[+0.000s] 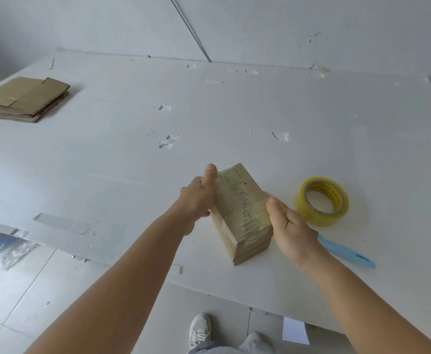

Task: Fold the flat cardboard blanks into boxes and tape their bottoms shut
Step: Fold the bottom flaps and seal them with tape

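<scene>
Cardboard box (240, 213), its upturned face covered with clear tape, sits on a white table (107, 162) between both hands. Left hand (196, 198) presses flat against the box's left side, thumb straight along the top edge. Right hand (286, 226) presses its straight fingers against the right side. Just right of that hand lie a blue-handled tool (347, 252) and, slightly farther, a yellow tape roll (321, 200). Far beyond the left hand, flat cardboard blanks (25, 99) lie stacked.
</scene>
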{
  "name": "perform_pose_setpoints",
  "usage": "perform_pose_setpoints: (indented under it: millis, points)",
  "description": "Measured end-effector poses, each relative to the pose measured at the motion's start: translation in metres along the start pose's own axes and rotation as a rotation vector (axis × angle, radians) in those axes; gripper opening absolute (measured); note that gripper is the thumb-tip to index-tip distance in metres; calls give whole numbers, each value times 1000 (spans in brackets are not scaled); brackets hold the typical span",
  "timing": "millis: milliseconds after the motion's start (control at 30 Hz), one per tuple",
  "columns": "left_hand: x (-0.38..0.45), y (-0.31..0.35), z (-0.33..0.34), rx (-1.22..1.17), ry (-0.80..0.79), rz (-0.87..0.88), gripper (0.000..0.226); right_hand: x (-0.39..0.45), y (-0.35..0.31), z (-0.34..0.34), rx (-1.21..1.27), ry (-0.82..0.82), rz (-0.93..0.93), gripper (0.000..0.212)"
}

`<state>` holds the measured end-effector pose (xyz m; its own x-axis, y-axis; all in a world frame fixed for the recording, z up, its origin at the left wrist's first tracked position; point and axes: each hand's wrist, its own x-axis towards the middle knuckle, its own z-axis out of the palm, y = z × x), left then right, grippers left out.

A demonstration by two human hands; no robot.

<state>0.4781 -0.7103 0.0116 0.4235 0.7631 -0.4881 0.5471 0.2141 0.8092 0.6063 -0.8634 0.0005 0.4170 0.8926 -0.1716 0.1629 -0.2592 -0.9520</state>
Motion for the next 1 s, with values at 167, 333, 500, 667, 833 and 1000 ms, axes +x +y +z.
perform_pose_setpoints:
  millis: [167, 333, 500, 667, 833, 1000]
  points:
    - [10, -1, 2, 18, -10, -6, 71, -6, 1, 0, -175, -188, -39, 105]
    - [16, 9, -1, 49, -27, 1, 67, -4, -2, -14, -298, -192, -26, 92]
    - [22, 21, -2, -31, -25, -26, 65, -5, -14, 6, -379, 71, -65, 108]
    - [27, 36, -7, -18, -5, 48, 64, -2, -23, 1, -387, 63, -53, 91]
    - [32, 54, -11, -27, -61, 54, 63, 5, -49, -4, -401, 133, -41, 99]
    - [37, 75, -16, -12, -73, 70, 62, 15, -60, -5, -531, 225, -49, 86]
